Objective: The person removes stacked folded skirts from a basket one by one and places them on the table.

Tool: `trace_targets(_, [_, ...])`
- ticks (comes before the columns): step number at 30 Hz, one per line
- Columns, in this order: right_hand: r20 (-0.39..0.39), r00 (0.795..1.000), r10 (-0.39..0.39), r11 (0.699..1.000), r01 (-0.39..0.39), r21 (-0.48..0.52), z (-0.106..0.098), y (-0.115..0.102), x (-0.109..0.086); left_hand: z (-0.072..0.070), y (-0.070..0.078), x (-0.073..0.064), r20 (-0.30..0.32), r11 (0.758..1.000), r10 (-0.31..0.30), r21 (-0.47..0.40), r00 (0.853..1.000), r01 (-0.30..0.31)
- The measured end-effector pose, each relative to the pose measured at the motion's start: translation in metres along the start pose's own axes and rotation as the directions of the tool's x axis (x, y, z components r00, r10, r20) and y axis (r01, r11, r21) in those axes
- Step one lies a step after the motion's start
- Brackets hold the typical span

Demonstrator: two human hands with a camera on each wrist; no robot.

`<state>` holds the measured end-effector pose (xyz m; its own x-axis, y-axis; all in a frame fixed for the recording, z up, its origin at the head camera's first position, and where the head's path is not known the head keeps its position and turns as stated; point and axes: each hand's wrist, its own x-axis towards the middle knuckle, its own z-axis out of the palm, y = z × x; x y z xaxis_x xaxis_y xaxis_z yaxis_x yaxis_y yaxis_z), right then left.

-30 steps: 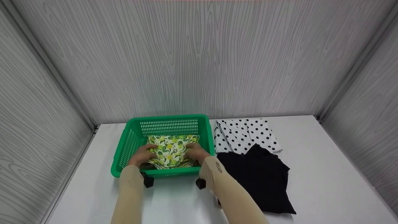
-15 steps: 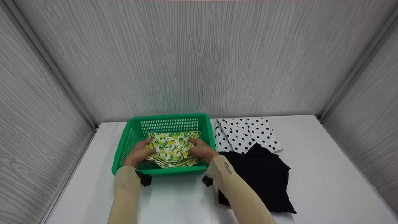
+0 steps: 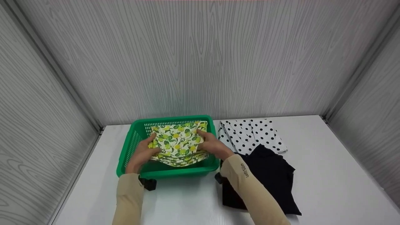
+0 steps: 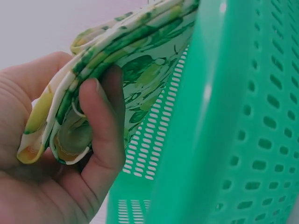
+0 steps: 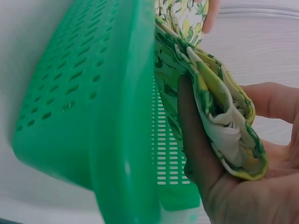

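Note:
Both hands grip a folded cloth (image 3: 176, 140) printed with yellow lemons and green leaves, one at each side. It is held level over the green plastic basket (image 3: 175, 172), its layered front edge facing the person. In the left wrist view, the fingers of the left hand (image 4: 51, 196) curl under the stacked layers (image 4: 149, 77), with the thumb side on top. The right wrist view shows the right hand (image 5: 261, 198) holding the other end the same way, its fingers beneath the folds (image 5: 229, 135). The basket's slotted wall (image 5: 60, 107) stands close beside that hand.
Right of the basket, a folded white cloth with black dots (image 3: 254, 134) lies at the back of the white table (image 3: 328, 168). A black garment (image 3: 272, 178) is spread in front of it, partly under the right sleeve (image 3: 253, 187). Grey wood-grain panels (image 3: 193, 62) enclose the table.
The lemon-print cloth, low inside the basket a second ago, has been lifted by both hands and shows higher over the basket. The right hand has shifted to the right.

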<state>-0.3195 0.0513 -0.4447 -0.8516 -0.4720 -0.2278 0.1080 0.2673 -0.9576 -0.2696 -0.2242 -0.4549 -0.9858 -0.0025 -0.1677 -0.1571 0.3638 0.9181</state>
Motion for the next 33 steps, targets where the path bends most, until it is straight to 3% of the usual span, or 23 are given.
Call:
trace_targets(5, [0.006,0.999,-0.05,0.999,0.05,-0.005,-0.006,-0.001,-0.007,0.006,0.003,-0.006,-0.013,0.998,0.06,0.006,0.998,-0.06])
trace_targets(16, [-0.012,0.993,-0.117,0.993,0.117,0.003,-0.022,0.004,-0.022,0.025,0.007,-0.015,-0.052,0.993,0.087,-0.07,0.995,-0.091])
trace_targets(33, [-0.021,0.99,-0.139,0.989,0.14,0.043,-0.057,0.009,-0.056,0.059,0.018,-0.021,-0.017,0.976,0.183,-0.119,0.983,-0.184])
